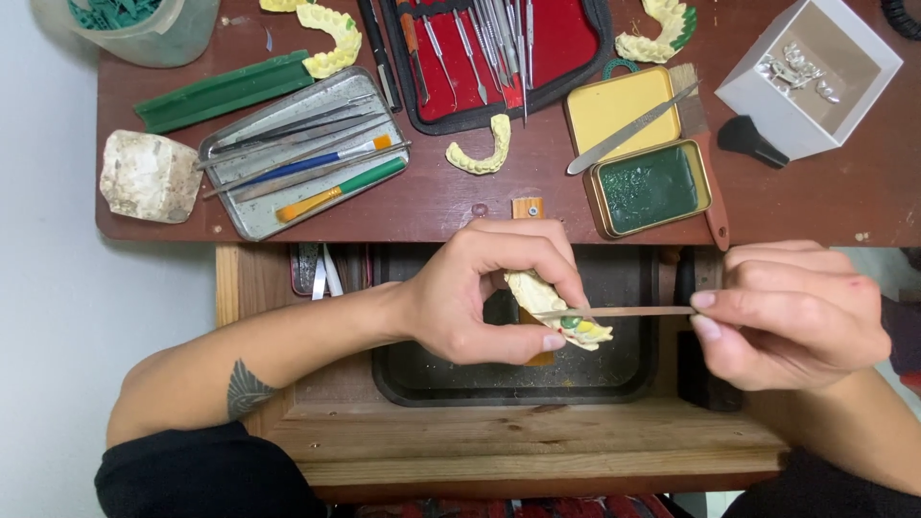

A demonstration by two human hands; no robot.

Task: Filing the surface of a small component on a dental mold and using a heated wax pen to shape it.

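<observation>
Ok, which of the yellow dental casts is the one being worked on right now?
The cast held in the left hand over the dark tray, touched by the right hand's thin tool; the other casts lie untouched on the desk.

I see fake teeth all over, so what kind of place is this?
Probably a dental workshop. The left hand holds a tooth model, the right hand a thin tool; a tool case lies open.
</observation>
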